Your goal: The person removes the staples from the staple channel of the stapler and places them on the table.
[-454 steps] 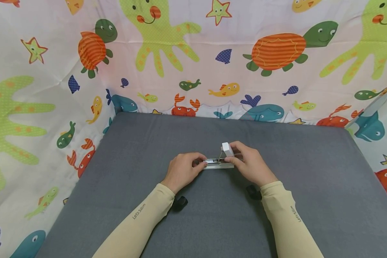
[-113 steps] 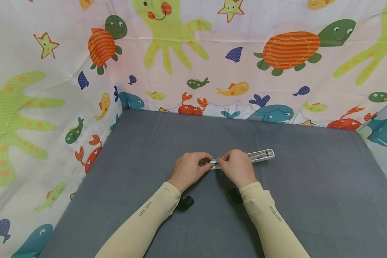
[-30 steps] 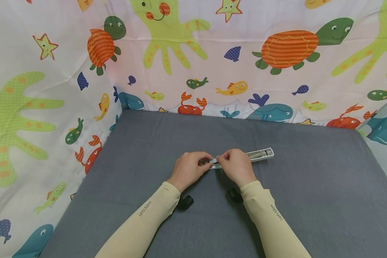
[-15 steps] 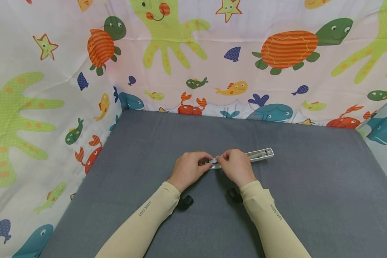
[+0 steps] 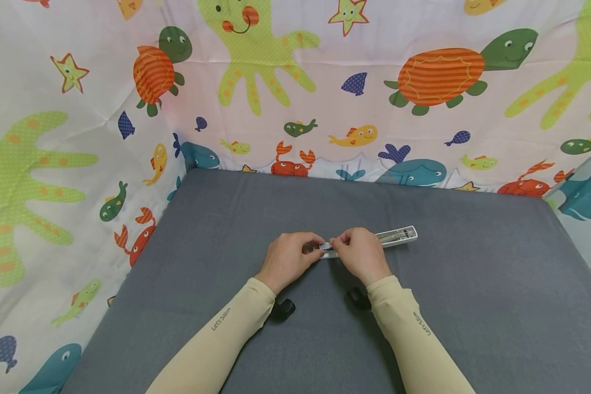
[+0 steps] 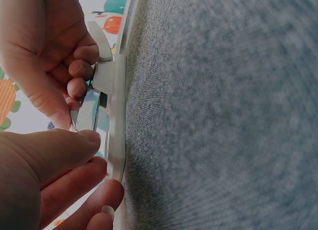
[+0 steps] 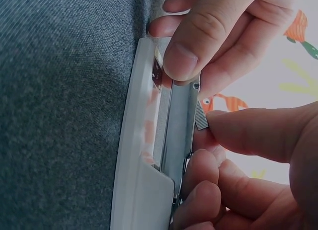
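Observation:
A white stapler [image 5: 399, 236] stands on the grey cloth with its top swung back to the right. Its metal magazine [image 7: 179, 120] lies bare above the white base [image 6: 117, 115]. My left hand [image 5: 288, 257] pinches the front end of the magazine, its thumb [image 7: 181, 61] on the metal. Between the thumb and fingers of my right hand [image 5: 364, 254] is a small ridged strip of staples [image 7: 201, 115], slanting at the magazine's open side. In the head view my right hand covers the middle of the stapler.
Grey cloth [image 5: 216, 219] covers the table. Curtains with printed sea animals [image 5: 266, 71] rise behind and at both sides. Both forearms wear beige sleeves [image 5: 209, 334], and black wrist cameras [image 5: 283, 310] sit beneath them.
Since the oldest frame, the stapler's top has swung back to the right and my right hand has moved from it to the magazine. Over the last second, both hands stay almost still.

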The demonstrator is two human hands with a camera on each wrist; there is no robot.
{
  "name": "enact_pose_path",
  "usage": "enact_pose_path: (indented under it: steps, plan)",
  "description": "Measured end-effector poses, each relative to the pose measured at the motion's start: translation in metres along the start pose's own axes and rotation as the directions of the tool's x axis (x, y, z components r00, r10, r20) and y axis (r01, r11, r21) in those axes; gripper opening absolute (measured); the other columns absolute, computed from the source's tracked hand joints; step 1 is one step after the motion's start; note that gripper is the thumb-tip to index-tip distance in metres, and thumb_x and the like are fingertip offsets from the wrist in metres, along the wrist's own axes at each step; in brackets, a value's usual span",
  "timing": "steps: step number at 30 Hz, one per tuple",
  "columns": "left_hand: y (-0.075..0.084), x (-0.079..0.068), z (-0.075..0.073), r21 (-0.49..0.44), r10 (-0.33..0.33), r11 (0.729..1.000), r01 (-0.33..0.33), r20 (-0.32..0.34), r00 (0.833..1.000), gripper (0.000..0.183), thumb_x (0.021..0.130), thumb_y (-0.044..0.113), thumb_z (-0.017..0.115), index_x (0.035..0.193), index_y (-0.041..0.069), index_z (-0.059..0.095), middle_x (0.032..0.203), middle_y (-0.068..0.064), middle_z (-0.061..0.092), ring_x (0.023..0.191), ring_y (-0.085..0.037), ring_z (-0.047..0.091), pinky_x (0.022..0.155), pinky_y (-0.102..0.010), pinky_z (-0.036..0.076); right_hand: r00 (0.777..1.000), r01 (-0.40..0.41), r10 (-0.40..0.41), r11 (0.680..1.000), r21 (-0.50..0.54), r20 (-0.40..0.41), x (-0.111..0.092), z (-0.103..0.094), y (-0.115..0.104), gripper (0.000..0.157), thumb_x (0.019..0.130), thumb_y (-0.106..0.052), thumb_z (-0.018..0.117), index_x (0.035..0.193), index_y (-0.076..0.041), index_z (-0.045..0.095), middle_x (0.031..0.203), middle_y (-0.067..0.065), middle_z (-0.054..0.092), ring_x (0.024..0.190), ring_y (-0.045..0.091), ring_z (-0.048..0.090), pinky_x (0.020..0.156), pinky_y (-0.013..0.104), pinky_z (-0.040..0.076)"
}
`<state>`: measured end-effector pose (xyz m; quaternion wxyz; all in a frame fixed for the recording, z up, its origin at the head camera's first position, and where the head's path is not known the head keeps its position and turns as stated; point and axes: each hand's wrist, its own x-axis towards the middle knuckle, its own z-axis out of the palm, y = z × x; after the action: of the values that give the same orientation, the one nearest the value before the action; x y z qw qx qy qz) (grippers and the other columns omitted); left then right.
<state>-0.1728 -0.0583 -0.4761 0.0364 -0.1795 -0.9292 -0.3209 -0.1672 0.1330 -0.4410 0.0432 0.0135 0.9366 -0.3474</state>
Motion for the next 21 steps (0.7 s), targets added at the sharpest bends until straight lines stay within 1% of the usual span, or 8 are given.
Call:
enact_pose_path:
  steps: [6,13,16,21]
  plan:
    - [-0.0006,0.0007,0.0006,0.002,-0.002,1.0,0.002,0.005,1.0,0.019,0.097,0.034,0.084,0.116,0.029,0.083,0.098,0.012,0.081,0.077,-0.001,0.069,0.063,-0.023,0.052,1.0,0.002,-0.002,1.0,-0.009,0.0,0.0008,-0.0026,0.0021,0.029,0.104,-0.029,0.071,0.09,-0.006,0.081,0.072,0.003,0.069,0.059,0.019,0.055,0.056,0.032,0.04]
    - [-0.0008,0.0011,0.0013,0.007,-0.01,1.0,0.009,0.016,1.0,0.019,0.098,0.033,0.083,0.117,0.029,0.083,0.099,0.012,0.081,0.078,-0.001,0.069,0.064,-0.023,0.052,1.0,0.0,0.0,1.0,-0.011,0.0,0.0013,-0.0049,0.0038,0.03,0.104,-0.03,0.071,0.088,-0.007,0.081,0.067,0.002,0.065,0.058,0.019,0.054,0.055,0.032,0.039]
    - [-0.0001,0.0007,0.0004,0.005,-0.011,1.0,0.011,0.013,1.0,0.019,0.098,0.033,0.083,0.117,0.029,0.083,0.099,0.011,0.081,0.078,-0.001,0.069,0.064,-0.024,0.052,1.0,-0.004,0.004,1.0,-0.017,-0.006,0.0015,-0.006,0.0038,0.031,0.104,-0.03,0.071,0.085,-0.008,0.08,0.066,0.002,0.063,0.058,0.02,0.054,0.056,0.033,0.039]
    - [0.0016,0.0001,-0.0004,0.007,-0.013,1.0,0.013,0.006,1.0,0.02,0.097,0.033,0.084,0.116,0.029,0.083,0.098,0.011,0.081,0.077,-0.002,0.069,0.064,-0.025,0.052,1.0,-0.015,0.015,1.0,-0.023,-0.008,0.0017,-0.0083,0.0043,0.03,0.104,-0.029,0.071,0.086,-0.008,0.08,0.068,0.003,0.063,0.061,0.021,0.055,0.057,0.033,0.04]
